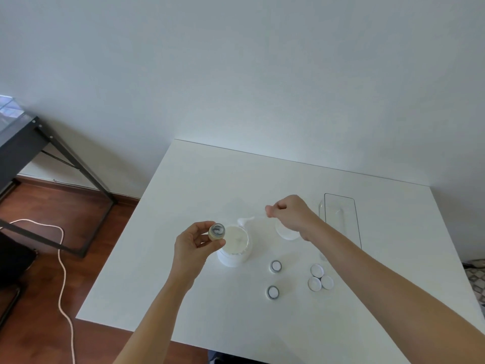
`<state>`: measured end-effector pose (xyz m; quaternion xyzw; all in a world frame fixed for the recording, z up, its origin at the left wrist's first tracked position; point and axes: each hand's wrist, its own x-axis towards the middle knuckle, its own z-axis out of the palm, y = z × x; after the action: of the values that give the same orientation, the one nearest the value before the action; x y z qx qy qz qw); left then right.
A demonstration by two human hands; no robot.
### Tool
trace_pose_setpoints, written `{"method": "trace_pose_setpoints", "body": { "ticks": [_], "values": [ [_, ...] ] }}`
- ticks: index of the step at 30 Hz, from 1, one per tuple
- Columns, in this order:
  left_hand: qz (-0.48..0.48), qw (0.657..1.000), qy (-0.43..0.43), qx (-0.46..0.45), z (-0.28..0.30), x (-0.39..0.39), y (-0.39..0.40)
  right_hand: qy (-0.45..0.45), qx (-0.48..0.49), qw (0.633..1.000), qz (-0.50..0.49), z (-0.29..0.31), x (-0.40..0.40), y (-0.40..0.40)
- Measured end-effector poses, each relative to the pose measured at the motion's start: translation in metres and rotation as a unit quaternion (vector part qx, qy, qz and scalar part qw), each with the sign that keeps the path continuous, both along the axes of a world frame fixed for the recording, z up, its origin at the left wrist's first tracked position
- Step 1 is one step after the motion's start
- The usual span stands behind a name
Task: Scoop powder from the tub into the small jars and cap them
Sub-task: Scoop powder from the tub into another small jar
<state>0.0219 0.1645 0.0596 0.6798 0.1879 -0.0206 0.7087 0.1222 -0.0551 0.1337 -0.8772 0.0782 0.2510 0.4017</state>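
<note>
Where the white table (pixel 162 279) comes nearest the camera, two bare forearms reach in from the bottom edge. Just beyond them on the right stand two small open jars, one (pixel 272 292) closer and one (pixel 275 266) a little farther, both upright and apart from each other. To their right three white caps (pixel 320 279) lie clustered, touching or nearly so. The left hand (pixel 195 245) holds a third small jar (pixel 217 231) above the table, thumb and fingers curled around its sides, its mouth facing the camera; what is inside cannot be made out. This jar hangs just beside the near-left rim of the white tub (pixel 236 248), which stands open with pale powder inside. Farther back, the right hand (pixel 291 215) is closed in a pinch on the handle of a white scoop (pixel 248 220), whose bowl carries a heap of powder above the tub's far rim. Under that wrist the tub's round white lid (pixel 287 233) lies flat on the table. A clear rectangular container (pixel 341 219) stands just right of the right forearm. On the far left, a dark metal-framed desk (pixel 23 143) stands on a wood floor, with a pale cable (pixel 61 279) trailing across it.
</note>
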Motion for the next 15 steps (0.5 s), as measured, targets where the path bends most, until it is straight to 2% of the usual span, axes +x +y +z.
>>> {"method": "trace_pose_setpoints", "body": {
  "ticks": [8, 12, 15],
  "values": [
    [-0.024, 0.999, -0.011, -0.03, 0.008, 0.014, -0.018, 0.026, 0.087, 0.996, 0.018, 0.034, 0.005, 0.004],
    [-0.028, 0.998, -0.021, -0.051, 0.014, 0.018, -0.021, -0.002, 0.064, 0.998, 0.024, 0.034, 0.004, 0.011],
    [-0.034, 0.997, -0.029, -0.056, 0.017, 0.019, -0.021, -0.066, -0.001, 0.997, 0.036, 0.03, -0.001, 0.017]
  ]
}}
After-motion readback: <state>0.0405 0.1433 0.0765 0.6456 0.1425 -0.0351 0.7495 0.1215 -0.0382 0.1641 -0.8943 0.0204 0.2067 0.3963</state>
